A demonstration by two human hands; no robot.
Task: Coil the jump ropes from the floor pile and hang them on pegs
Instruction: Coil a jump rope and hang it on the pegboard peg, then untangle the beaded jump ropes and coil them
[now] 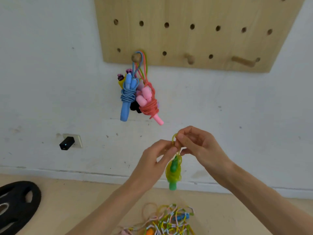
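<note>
White wall carries a wooden pegboard (203, 31) whose left peg (136, 57) holds coiled ropes (137, 97). Before it, left hand (152, 160) and right hand (198, 143) pinch the loop of a coiled yellow-green rope (173, 170), above the floor pile (166, 221).

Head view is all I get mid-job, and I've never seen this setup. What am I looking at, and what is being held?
No machine: a person's two bare hands, filmed by one head-worn camera looking forward and down. The left hand and right hand pinch the top loop of a coiled green jump rope hanging between them. The wooden pegboard on the wall carries coiled ropes on its left peg; two other pegs are bare. A tangled pile of ropes lies on the floor.
</note>
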